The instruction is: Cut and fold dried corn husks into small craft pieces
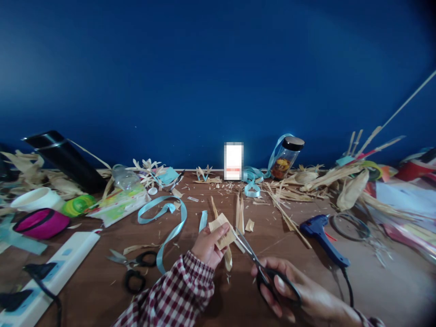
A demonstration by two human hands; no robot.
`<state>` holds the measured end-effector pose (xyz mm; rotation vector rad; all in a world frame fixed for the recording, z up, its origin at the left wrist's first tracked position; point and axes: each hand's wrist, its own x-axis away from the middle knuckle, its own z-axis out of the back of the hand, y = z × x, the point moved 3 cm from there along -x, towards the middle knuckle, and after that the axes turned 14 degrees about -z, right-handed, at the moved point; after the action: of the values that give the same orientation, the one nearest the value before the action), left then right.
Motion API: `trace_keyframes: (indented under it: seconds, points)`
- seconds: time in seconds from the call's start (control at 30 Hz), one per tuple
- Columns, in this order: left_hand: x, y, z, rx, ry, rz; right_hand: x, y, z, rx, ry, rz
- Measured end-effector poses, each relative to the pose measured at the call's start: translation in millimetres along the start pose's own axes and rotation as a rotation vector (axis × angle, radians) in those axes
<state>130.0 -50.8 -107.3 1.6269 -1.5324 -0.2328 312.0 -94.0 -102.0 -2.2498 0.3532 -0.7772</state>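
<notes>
My left hand [213, 245], in a checked sleeve, pinches a pale tan piece of dried corn husk [221, 230] between thumb and fingers. My right hand [289, 284] grips black-handled scissors [252, 255] by the finger loops. The blades point up and left and reach the right edge of the husk piece; whether they are cutting into it I cannot tell. Below and behind my left hand lies another husk strip [228, 260]. Upright in the picture, a folded husk strip [240, 211] rests on the table just beyond the blades.
A second pair of scissors [133, 268] and a blue ribbon [180, 222] lie to the left, near a white power strip [73, 254]. On the right are a blue glue gun [325, 240] with its cord and heaped husks [352, 188]. A jar [286, 156] leans at the back.
</notes>
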Motion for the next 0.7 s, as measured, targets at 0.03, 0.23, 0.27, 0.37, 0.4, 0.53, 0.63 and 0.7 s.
trace_keyframes:
  seconds: [0.03,0.23,0.27,0.37,0.4,0.53,0.63,0.7]
  points:
    - [0.4,-0.7,-0.3,0.002,-0.008,0.006,-0.3,0.1,0.4,0.006,0.000,0.000]
    - [2.8,-3.1,-1.6,-0.008,-0.023,0.041,-0.2,0.6,-0.7,-0.003,-0.012,0.007]
    - [3.1,-2.5,-2.0,-0.007,-0.024,0.040,0.1,1.0,-1.1,-0.017,-0.016,0.009]
    - [3.3,-0.2,-2.4,0.003,-0.018,0.028,1.6,2.7,-1.7,-0.047,-0.022,0.004]
    - [3.2,0.2,-2.0,0.006,-0.011,0.026,2.2,3.2,-1.7,-0.053,-0.019,0.001]
    - [1.3,-0.1,0.3,0.005,0.011,0.022,4.2,4.1,-2.3,-0.079,-0.004,-0.018]
    - [0.3,-0.6,0.9,0.003,0.009,0.017,4.5,4.5,-2.3,-0.081,0.012,-0.023]
    - [1.0,-0.7,0.7,0.002,0.011,0.023,4.1,5.0,-1.8,-0.080,0.010,-0.016]
